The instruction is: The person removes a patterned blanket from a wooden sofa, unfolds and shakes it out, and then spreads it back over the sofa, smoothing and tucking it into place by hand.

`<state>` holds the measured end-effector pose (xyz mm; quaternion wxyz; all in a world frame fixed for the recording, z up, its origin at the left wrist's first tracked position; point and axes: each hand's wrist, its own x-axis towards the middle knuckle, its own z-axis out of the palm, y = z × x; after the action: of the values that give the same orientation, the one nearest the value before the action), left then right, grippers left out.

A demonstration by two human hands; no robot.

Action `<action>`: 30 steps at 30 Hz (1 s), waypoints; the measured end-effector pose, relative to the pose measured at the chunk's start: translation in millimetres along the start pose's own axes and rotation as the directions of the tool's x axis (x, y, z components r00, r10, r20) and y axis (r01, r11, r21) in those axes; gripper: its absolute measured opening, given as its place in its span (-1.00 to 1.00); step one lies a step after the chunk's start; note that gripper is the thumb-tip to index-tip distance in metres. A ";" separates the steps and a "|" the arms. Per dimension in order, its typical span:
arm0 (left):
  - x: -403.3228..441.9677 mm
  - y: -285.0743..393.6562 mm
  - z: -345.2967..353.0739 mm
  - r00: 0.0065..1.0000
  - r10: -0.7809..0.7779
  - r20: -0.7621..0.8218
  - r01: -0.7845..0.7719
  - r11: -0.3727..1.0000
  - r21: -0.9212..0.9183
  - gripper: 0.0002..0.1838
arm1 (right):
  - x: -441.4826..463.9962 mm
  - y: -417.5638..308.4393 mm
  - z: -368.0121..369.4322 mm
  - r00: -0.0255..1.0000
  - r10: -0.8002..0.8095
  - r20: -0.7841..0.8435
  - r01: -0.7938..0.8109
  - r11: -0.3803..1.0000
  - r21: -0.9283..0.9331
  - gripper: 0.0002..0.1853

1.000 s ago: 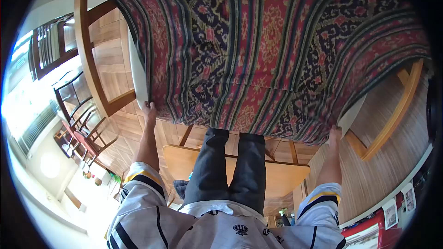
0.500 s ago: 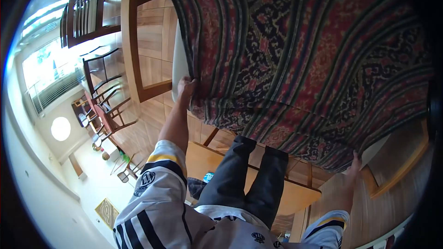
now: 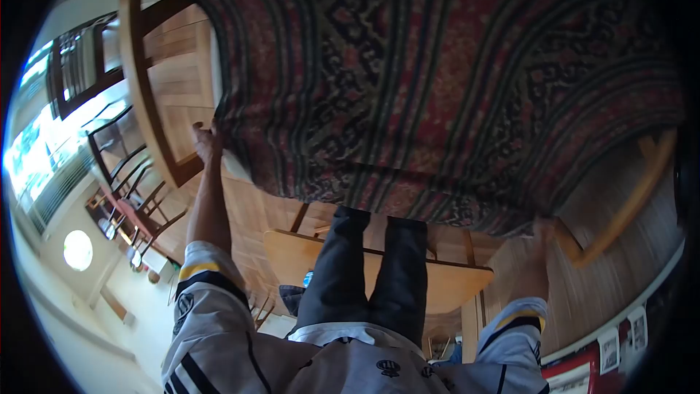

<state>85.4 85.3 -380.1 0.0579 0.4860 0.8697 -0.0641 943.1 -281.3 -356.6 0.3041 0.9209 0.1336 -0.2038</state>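
A large red, black and green patterned cloth with stripes fills the upper part of the view in front of me. My left hand is closed on its left edge, beside a pale padded surface that shows a little from under the cloth. At the near right corner, my right hand grips the same cloth; its fingers are blurred and partly hidden. Between the two hands the near edge hangs in small folds above my legs.
Wooden frames stand left and right of the cloth. Behind my legs is a light wooden table. Dark wooden chairs stand by the window at left. The floor is wood.
Both hands still hold the cloth. The view has shifted, so the cloth, the hands and the left frame appear further left. The cloth looks darker and the near edge sits higher.
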 end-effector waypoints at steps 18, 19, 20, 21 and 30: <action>-197.5 12.4 34.3 0.968 -0.005 0.251 -0.004 0.999 0.032 -0.61 | -131.3 -92.1 54.4 0.879 0.282 0.385 -0.433 0.810 0.396 -0.30; -178.9 16.0 28.6 0.979 0.035 0.203 -0.013 0.994 -0.106 -0.67 | -129.5 -90.1 59.8 0.904 0.277 0.327 -0.391 0.845 0.365 -0.31; -158.3 22.3 20.7 0.986 0.067 0.152 -0.029 0.970 -0.241 -0.73 | -131.1 -87.7 60.5 0.952 0.244 0.184 -0.295 0.893 0.341 -0.31; -137.9 39.1 7.2 0.986 0.166 -0.021 -0.167 0.964 -0.207 -0.74 | -132.4 -87.0 59.6 0.979 0.199 0.038 -0.201 0.932 0.303 -0.31; 59.3 144.8 8.5 0.972 0.191 -0.137 -0.220 0.946 -0.238 -0.38 | -153.1 -213.8 -89.1 0.591 -0.532 -0.606 0.708 0.702 0.074 -0.66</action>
<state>178.3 208.8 -406.1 0.0765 0.5656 0.8172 0.0806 755.3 -78.6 -329.6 0.0141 0.8665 0.4967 -0.0470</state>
